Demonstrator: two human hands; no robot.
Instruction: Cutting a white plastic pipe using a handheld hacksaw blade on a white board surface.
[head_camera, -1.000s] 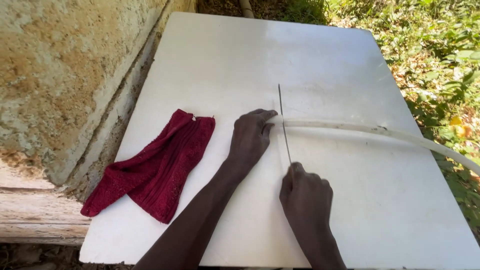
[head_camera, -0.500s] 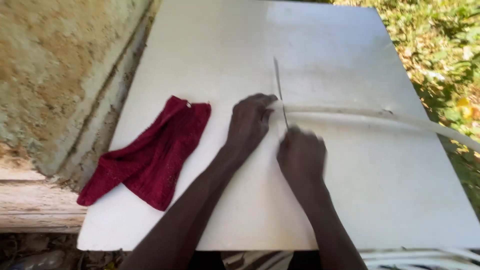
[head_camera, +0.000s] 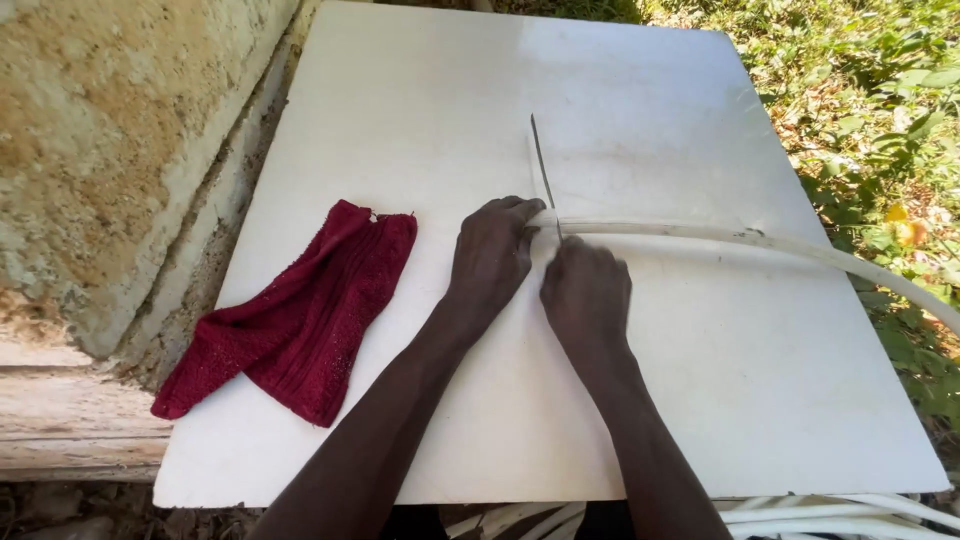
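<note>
Left hand (head_camera: 490, 255) clamping white cane (head_camera: 720, 238) end flat; right hand (head_camera: 585, 295) closed around knife (head_camera: 543, 165) handle (blade upright). Probably stiff, light, slippery; best gripped beside cut.

Strong daylight washes the white table (head_camera: 700, 400) almost to glare, with faint dappled shade near its far edge. The right hand (head_camera: 585, 295) is slightly motion-blurred. The foliage (head_camera: 880, 110) beside it is sunlit and sharp.

Head view, steeply down, seemingly close
</note>
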